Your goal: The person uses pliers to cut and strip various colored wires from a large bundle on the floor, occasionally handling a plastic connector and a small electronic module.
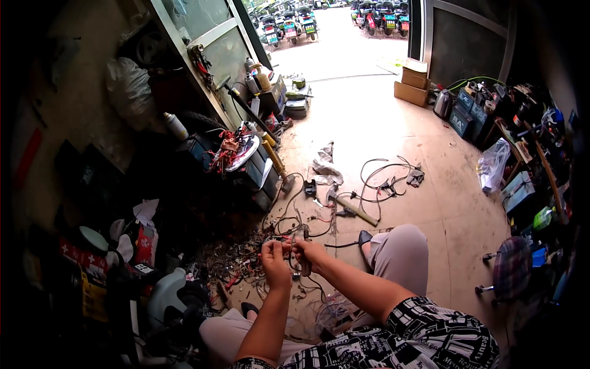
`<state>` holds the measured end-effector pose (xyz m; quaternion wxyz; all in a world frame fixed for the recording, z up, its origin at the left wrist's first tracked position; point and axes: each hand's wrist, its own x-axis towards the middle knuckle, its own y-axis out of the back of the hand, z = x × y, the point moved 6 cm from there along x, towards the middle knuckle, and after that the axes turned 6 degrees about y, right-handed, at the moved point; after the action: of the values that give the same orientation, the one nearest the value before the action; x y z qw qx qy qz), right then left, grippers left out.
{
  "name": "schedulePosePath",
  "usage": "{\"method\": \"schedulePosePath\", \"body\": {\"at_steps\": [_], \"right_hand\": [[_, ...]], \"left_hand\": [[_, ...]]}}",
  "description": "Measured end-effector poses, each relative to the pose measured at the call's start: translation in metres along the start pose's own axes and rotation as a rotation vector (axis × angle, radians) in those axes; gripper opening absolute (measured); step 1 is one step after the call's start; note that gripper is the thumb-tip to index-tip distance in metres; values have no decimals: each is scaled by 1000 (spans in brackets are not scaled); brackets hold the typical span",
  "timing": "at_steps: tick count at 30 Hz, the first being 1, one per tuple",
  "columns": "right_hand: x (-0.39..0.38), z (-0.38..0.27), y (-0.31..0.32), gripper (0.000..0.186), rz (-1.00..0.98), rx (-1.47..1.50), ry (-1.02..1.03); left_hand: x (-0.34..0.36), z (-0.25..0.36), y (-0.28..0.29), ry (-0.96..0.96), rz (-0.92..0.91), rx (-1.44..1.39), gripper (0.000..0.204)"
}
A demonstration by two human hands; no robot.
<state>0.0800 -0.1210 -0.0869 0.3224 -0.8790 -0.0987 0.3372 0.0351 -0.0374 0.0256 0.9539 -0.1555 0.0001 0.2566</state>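
Both hands meet low in the middle, above the littered floor. My left hand (275, 263) is closed in a pinch on a thin wire (281, 242), near some red leads. Just right of it, my right hand (310, 255) is closed around a dark hand tool (305, 269), probably pliers; its exact shape is partly hidden by the fingers. Black cables (338, 245) run around and under both hands. A hammer (359, 209) with a pale handle lies beyond them, beside a small black part (310, 188) and a crumpled rag (326, 163).
Looped cable (378, 184) lies ahead. Cluttered batteries and tools (246, 166) stand at left. A wheeled stool (511, 267), cardboard boxes (410, 92) and more batteries (464, 117) line the right. Scraps (227, 258) cover the floor at lower left. Parked scooters (378, 21) stand beyond the doorway.
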Motion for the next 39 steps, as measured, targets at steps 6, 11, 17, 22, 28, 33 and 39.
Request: {"method": "schedulePosePath", "body": {"at_steps": [6, 11, 17, 22, 28, 33, 39], "right_hand": [[-46, -21, 2, 17, -70, -53, 73], [-72, -25, 11, 12, -53, 170, 121], [-70, -13, 22, 11, -96, 56, 215], [-79, -4, 10, 14, -137, -18, 323], [-86, -7, 14, 24, 31, -297, 410], [-87, -12, 12, 26, 73, -664, 484], [-67, 4, 26, 31, 93, -319, 434]], "left_hand": [[-5, -41, -19, 186, 12, -165, 6], [-15, -44, -27, 196, 77, -301, 9], [-19, -55, -15, 284, 162, -450, 12], [-22, -57, 4, 278, 297, -560, 12], [-36, -54, 4, 296, 281, -541, 14], [-37, -64, 16, 324, 241, -537, 15], [-35, -76, 14, 405, 266, -728, 15]]}}
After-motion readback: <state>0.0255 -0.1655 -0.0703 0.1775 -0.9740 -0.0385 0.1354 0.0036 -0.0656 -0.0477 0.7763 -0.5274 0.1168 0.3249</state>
